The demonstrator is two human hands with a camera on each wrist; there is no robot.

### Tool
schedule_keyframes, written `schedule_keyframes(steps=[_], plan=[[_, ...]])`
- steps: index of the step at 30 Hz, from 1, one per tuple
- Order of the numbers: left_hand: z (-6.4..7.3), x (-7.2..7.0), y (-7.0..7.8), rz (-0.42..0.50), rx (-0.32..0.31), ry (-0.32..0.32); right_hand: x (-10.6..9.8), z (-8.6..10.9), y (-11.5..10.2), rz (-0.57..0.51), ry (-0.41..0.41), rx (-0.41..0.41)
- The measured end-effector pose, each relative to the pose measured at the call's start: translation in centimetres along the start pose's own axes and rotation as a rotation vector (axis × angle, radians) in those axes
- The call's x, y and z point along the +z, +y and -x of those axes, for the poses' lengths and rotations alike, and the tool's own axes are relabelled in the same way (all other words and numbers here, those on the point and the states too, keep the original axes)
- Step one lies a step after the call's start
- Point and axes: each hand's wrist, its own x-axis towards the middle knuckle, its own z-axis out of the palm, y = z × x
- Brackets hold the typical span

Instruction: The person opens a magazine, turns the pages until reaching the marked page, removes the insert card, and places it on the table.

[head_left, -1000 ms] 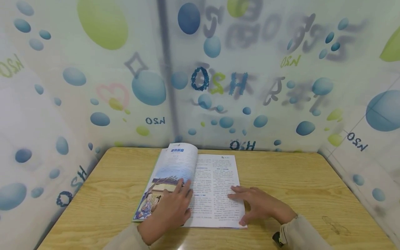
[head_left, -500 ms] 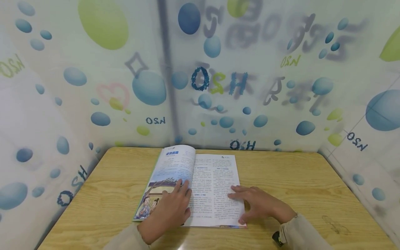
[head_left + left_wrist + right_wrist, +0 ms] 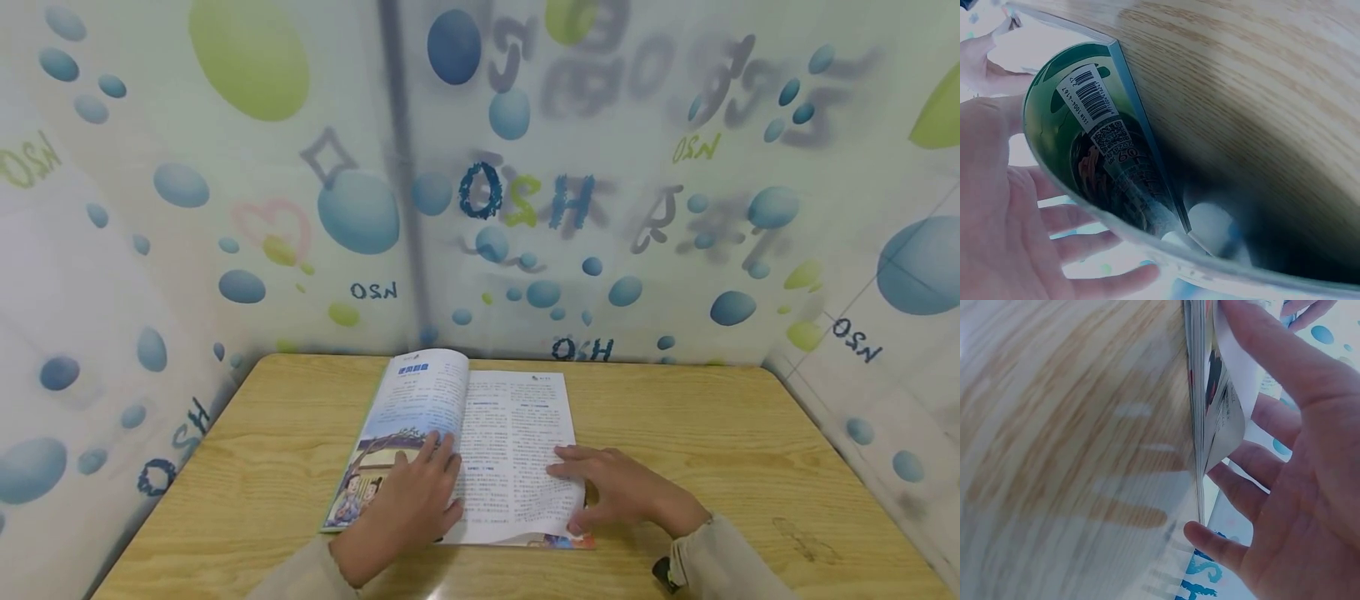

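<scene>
An open magazine (image 3: 487,467) lies on the table, its left page curving up along the fold. My left hand (image 3: 420,492) rests on the picture half of that left page with fingers extended. In the left wrist view, the left hand (image 3: 1016,206) is beside the magazine's green back cover (image 3: 1063,147), which carries a barcode. My right hand (image 3: 626,492) lies over the right edge of the right page, thumb at its lower corner. That corner is raised, and a coloured page (image 3: 566,542) shows beneath it. The right wrist view has the right hand (image 3: 1297,481) with fingers spread beside the lifted page (image 3: 1235,425).
The wooden table (image 3: 712,417) extends on both sides of the magazine. Behind it hangs a curtain (image 3: 480,125) printed with blue and green drops. A dark object (image 3: 666,575) sits at the right sleeve's cuff.
The left page has dropped further left and flattened. The right page's lower corner has lifted at the thumb, baring a coloured page below. Both hands stay nearly in place.
</scene>
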Motion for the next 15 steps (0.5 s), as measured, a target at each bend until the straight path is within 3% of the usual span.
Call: schedule_keyframes(steps=[4,8,12,15], plan=[[-0.2,0.5,0.3,0.021,0.044,0.024,0.0,-0.2,0.0,-0.008,0.002,0.028],[-0.5,0.6,0.9,0.054,0.095,-0.026,0.1,-0.3,-0.1,-0.035,0.017,0.042],[-0.6,0.6,1.3,0.014,0.129,-0.071,0.1,-0.3,-0.3,-0.053,0.043,0.049],[-0.6,0.5,1.4,-0.031,0.134,-0.064,0.1,-0.3,-0.3,-0.039,0.067,0.048]])
